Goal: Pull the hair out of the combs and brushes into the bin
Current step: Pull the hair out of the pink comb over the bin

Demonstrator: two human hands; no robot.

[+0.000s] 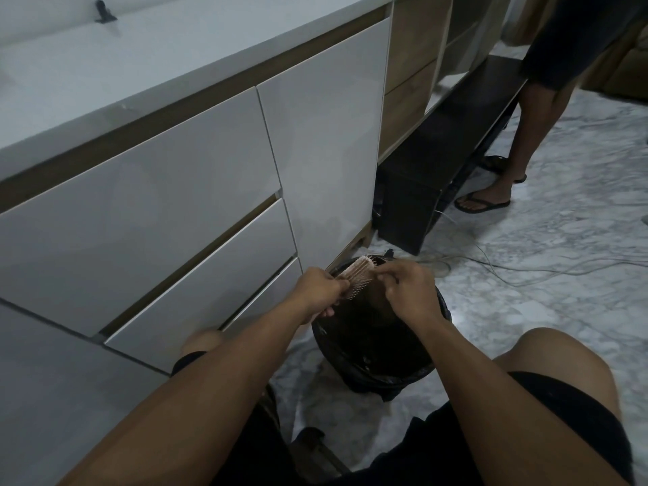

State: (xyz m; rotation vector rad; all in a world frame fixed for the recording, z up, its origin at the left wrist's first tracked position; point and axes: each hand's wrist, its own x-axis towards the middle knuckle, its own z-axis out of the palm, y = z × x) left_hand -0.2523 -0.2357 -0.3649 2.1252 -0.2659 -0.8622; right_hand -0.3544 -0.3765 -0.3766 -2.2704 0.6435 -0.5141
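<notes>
My left hand [321,291] grips the handle of a pale pink bristle brush [357,275], holding it over a round black bin [378,370] lined with a dark bag. My right hand [408,289] is at the brush's bristles, fingers curled and pinching there; any hair between them is too fine to make out. The bin stands on the floor between my knees, close to the cabinet.
White drawers and a cabinet door [326,142] rise directly left of the bin. A low black bench [438,159] stands behind it. White cables [508,264] trail over the marble floor. Another person's legs in flip-flops [491,194] stand at the back right.
</notes>
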